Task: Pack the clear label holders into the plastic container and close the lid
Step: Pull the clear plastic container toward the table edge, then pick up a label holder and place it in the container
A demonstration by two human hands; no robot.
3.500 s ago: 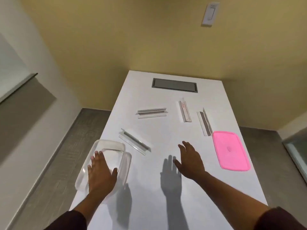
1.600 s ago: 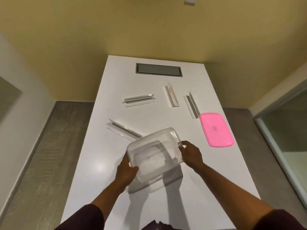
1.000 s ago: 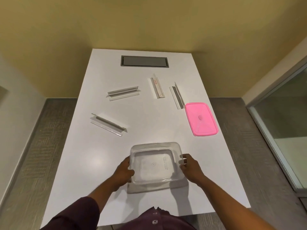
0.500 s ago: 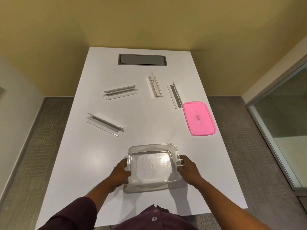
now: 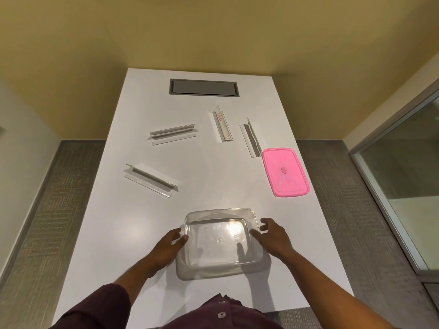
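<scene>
1. A clear label holder [image 5: 151, 180] lay at a slant on the left part of the white table [image 5: 114, 233], well apart from the container.
2. A second holder [image 5: 173, 134] lay farther back, nearly crosswise.
3. The left hand [image 5: 166, 249] rested at the left wall of the clear plastic container [image 5: 219, 241], fingers loosely spread, the fingertips [image 5: 183, 238] touching or just beside the rim; no firm grasp showed.
4. The container stood open side up near the table's near edge, empty, with the table seen through its floor.
5. A third holder [image 5: 222, 126], bearing a small red mark, lay lengthwise behind the container, in front of a grey recessed panel [image 5: 203, 87].
6. A fourth holder [image 5: 250, 137] lay just right of it, its near end beside the lid's far corner.
7. The right hand [image 5: 273, 237] sat at the container's right wall, fingers apart and open, close to the rim; whether they touched it could not be told.
8. The pink lid [image 5: 285, 172] lay flat on the table's right side, off the container.
</scene>
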